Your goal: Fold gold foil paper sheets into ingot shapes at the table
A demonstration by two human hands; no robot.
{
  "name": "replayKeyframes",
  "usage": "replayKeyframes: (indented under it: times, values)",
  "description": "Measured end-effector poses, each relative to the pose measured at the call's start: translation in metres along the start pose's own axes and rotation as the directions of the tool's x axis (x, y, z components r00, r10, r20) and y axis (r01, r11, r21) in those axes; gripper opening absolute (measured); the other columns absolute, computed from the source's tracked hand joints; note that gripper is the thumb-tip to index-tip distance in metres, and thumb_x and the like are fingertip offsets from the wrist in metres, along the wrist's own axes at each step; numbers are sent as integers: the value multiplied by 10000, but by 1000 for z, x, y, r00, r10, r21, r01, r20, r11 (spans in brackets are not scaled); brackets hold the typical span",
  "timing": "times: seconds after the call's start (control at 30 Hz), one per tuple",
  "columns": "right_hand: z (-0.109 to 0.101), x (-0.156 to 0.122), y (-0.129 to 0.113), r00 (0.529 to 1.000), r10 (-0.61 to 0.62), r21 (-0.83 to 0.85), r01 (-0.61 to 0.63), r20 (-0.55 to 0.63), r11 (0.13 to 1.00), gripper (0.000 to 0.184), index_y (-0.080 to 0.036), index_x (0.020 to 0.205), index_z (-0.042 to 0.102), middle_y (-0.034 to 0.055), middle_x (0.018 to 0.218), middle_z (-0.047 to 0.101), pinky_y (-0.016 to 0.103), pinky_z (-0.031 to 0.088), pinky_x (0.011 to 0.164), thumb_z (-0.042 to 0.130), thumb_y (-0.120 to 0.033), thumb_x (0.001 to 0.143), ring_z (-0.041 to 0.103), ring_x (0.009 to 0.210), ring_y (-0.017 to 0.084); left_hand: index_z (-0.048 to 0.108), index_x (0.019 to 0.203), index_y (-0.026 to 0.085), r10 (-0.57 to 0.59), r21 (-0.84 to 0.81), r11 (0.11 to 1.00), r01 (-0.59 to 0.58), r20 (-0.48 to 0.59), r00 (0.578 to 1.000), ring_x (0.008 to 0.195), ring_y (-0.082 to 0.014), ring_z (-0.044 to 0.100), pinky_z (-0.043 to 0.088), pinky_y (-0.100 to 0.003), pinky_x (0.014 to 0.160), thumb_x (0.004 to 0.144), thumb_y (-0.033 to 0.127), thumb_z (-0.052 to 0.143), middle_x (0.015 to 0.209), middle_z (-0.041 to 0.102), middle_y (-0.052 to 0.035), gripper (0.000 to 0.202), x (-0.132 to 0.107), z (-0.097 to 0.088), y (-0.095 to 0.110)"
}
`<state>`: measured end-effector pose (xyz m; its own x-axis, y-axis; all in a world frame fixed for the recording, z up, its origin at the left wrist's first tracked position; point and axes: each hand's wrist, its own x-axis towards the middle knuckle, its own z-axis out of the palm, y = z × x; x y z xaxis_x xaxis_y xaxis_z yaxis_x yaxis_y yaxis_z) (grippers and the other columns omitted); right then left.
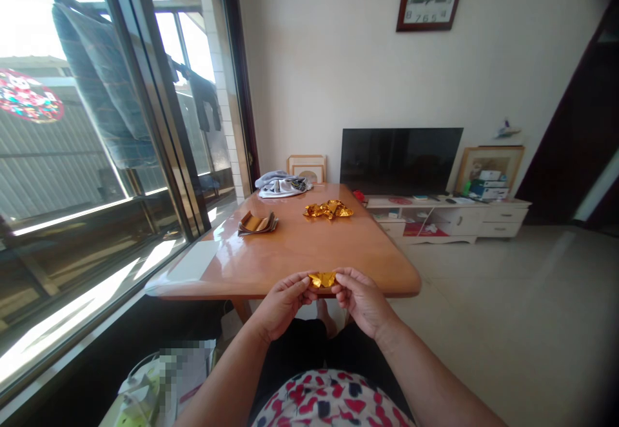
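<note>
Between my two hands, at the near edge of the wooden table (309,246), is a small folded piece of gold foil paper (322,279). My left hand (285,301) pinches its left end between thumb and fingers. At the right end, my right hand (362,298) grips it the same way. Farther back on the tabletop lies a pile of shiny folded gold foil pieces (329,209). A stack of gold and brown paper sheets (257,222), curled at the edges, rests left of that pile.
Folded clothes (282,184) lie at the table's far end. A white sheet (188,261) covers the near left corner. Windows (145,91) line the left side. Beyond the table stands a low cabinet (464,219) with a television (401,160).
</note>
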<state>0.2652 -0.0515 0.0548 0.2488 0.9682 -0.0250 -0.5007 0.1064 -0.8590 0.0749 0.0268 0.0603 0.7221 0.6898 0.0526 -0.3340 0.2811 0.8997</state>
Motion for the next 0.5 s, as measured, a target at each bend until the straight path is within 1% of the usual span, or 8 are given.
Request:
replayKeyframes:
  times: [0.17, 0.3, 0.4, 0.5]
  values:
    - [-1, 1, 1, 1000, -1, -22, 1, 3, 1000, 315, -183, 959, 654, 40, 723, 718, 210, 423, 455, 755, -434, 798, 591, 516, 119, 730, 1015, 122, 1, -52, 999, -4, -59, 998, 768, -139, 630, 485, -271, 785, 902, 330, 698, 908, 701, -92, 240, 3, -3, -3]
    - [-4, 6, 5, 1000, -9, -59, 9, 3, 998, 298, -180, 998, 679, 43, 761, 717, 203, 423, 484, 723, -419, 826, 591, 561, 116, 711, 922, 109, -24, -127, 992, 6, -142, 989, 697, -131, 628, 498, -255, 717, 909, 349, 683, 821, 693, -79, 242, 9, -5, -5]
    - [-6, 14, 8, 999, -31, -148, 33, 12, 988, 283, -179, 1007, 709, 49, 845, 718, 212, 454, 549, 716, -396, 826, 613, 653, 126, 697, 915, 110, -68, -192, 981, 36, -160, 985, 659, -118, 627, 511, -242, 692, 910, 335, 680, 786, 688, -61, 226, 17, -7, -3]
    - [-3, 25, 7, 999, -50, -298, 48, 2, 953, 331, -185, 1065, 726, 59, 939, 726, 251, 495, 647, 720, -388, 804, 642, 781, 165, 679, 902, 121, -103, -220, 974, 56, -206, 973, 615, -101, 614, 511, -223, 641, 908, 326, 681, 749, 677, -44, 205, 32, -11, -2]
